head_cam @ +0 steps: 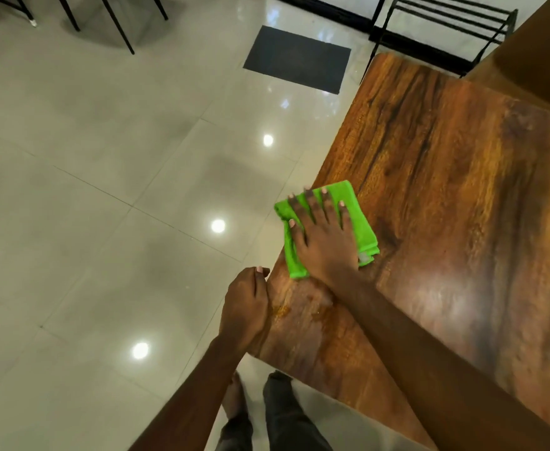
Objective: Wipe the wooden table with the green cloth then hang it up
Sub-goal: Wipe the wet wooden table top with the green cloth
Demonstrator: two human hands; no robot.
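Folded bright green cloth [363, 229] at left edge of glossy, dark-grained wooden tabletop [446, 190], one side overhanging. Pressed flat by right hand [327, 245], fingers straight and spread. Left hand [247, 307] against same edge nearer the body, fingers hidden, grip impossible to tell. Broad bare wood rightward; shiny pale tiled floor [104, 190] leftward.

Right hand [324, 236] flat, fingers spread, arm stretched forward; left hand [246, 307] lower, fingers curled.
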